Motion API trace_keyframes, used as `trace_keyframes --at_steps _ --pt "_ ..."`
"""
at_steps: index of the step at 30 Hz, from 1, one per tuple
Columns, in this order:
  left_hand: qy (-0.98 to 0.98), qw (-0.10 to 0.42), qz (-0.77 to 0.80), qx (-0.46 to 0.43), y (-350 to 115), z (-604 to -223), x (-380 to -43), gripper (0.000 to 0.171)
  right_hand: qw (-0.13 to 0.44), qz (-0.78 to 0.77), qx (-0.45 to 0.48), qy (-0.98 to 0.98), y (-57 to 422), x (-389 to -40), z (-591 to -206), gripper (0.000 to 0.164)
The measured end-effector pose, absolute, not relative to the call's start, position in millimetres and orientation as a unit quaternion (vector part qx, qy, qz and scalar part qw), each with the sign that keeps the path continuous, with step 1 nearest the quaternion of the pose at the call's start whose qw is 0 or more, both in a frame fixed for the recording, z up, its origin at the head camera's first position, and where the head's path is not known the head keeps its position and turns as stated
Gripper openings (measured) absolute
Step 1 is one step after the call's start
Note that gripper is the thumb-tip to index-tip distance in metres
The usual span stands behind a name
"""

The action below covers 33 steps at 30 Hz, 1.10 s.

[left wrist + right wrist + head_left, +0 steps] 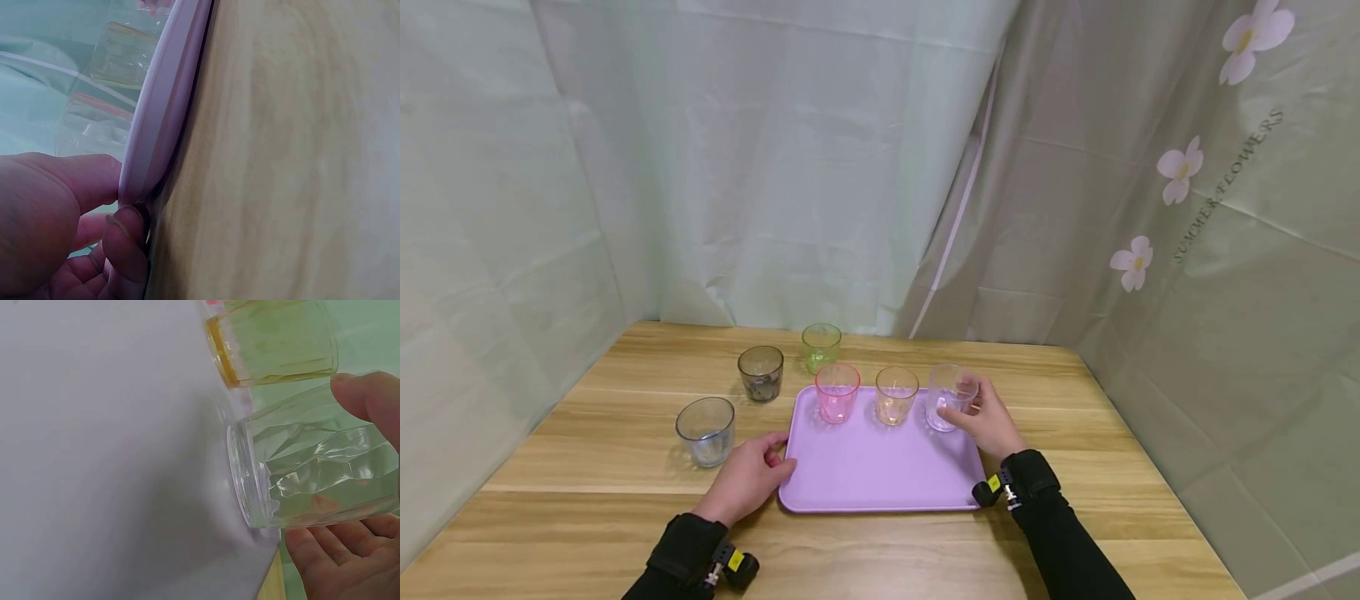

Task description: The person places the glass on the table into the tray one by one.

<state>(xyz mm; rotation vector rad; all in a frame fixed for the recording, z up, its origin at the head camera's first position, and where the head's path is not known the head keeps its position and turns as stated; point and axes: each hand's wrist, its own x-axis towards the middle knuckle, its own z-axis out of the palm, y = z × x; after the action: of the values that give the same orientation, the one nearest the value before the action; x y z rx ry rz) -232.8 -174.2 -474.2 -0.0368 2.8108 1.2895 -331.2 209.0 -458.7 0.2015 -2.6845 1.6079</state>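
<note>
My left hand (748,477) pinches the left edge of a purple tray (880,483). In the left wrist view the thumb lies on the rim and a finger is tucked against its underside. My right hand (988,419) grips a clear faceted cup (319,469), thumb on one side and fingers on the other. This cup stands upright at the tray's far right corner, its base at the tray surface. Left of it on the tray are a yellow-orange cup (896,398) and, further left, a pink cup (837,396), both upright.
Three more cups stand on the wooden table (587,467) outside the tray: a clear bluish cup (706,433) left of it, a dark grey cup (762,377) behind that, and a green cup (821,346) beyond the pink one. Curtains (775,167) surround the table's back and sides.
</note>
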Motion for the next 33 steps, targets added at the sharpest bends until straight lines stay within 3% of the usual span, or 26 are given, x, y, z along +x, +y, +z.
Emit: trace_keyframes --at_steps 12,33 --pt "0.907 0.023 0.419 -0.005 -176.0 -473.9 -232.0 0.055 -0.001 0.521 0.067 -0.851 209.0 -330.4 -458.5 0.083" --pt "0.893 0.034 0.448 -0.023 -175.2 -467.1 -227.2 0.049 -0.016 0.533 0.067 -0.843 209.9 -328.6 -457.8 0.101"
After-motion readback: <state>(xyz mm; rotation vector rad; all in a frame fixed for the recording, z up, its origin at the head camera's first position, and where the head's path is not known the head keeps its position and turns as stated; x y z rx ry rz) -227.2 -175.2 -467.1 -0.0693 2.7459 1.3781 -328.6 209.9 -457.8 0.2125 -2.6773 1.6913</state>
